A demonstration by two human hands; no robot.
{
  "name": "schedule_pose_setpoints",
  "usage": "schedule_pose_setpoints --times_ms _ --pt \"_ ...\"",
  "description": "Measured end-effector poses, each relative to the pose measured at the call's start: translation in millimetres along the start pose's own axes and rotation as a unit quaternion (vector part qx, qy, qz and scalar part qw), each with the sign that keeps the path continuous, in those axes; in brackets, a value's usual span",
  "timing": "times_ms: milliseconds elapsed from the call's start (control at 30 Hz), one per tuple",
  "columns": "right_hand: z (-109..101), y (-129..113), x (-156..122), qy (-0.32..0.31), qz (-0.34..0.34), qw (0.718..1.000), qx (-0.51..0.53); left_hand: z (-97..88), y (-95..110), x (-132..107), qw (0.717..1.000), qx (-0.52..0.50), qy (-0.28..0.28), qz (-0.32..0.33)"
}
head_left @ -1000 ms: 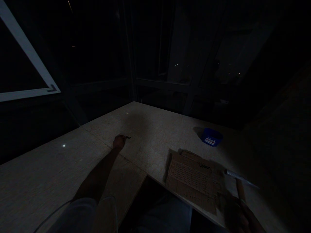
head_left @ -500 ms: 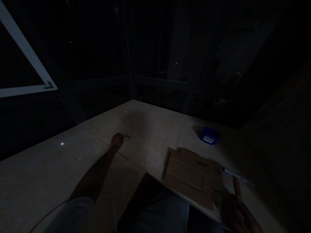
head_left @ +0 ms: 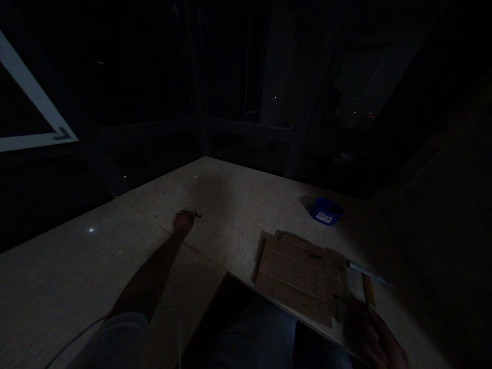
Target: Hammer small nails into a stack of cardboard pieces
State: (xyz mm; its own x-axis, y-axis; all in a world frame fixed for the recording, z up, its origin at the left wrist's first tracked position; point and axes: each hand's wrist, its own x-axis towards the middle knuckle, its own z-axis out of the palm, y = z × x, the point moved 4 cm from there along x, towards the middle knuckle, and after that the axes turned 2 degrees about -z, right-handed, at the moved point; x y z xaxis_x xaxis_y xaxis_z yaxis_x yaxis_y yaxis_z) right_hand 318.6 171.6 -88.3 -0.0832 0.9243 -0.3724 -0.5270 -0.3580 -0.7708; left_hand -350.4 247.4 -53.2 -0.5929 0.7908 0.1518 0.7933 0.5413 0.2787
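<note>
Head view, the only feed I've got, and it's dim: the left hand (head_left: 184, 222) is out on the pale tabletop (head_left: 246, 205), fingers curled down at some small dark pieces (head_left: 198, 214) just past the fingertips; can't tell whether they're clamped on any. The right hand (head_left: 374, 338) has its fingers wrapped round the wooden handle of a hammer (head_left: 368, 292), head just beside the cardboard sheet (head_left: 295, 277). My worry: in this light, thin pieces could slip or scatter from a loose pinch, and a careless swing of the hammer could clip the cardboard or knock the dark cluster (head_left: 315, 255) lying on it. Containers: one blue tub (head_left: 326, 212), upright beyond the cardboard, white label on its side; inside too dark for me to log contents.
</note>
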Motion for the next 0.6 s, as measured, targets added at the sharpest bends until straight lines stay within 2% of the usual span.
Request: schedule_pose_setpoints --times_ms 133,333,600 --pt "0.8 -2.0 -5.4 0.010 0.010 1.000 -0.022 -0.1 1.2 -1.4 1.000 0.013 0.010 -0.012" --pt "-1.1 -6.1 -4.1 0.039 -0.014 0.998 -0.040 0.9 0.9 -3.1 1.000 0.017 0.017 0.013" --pt "-8.5 -8.2 -3.0 0.030 -0.022 0.999 -0.039 0.9 -4.9 1.7 0.999 0.022 0.010 0.031"
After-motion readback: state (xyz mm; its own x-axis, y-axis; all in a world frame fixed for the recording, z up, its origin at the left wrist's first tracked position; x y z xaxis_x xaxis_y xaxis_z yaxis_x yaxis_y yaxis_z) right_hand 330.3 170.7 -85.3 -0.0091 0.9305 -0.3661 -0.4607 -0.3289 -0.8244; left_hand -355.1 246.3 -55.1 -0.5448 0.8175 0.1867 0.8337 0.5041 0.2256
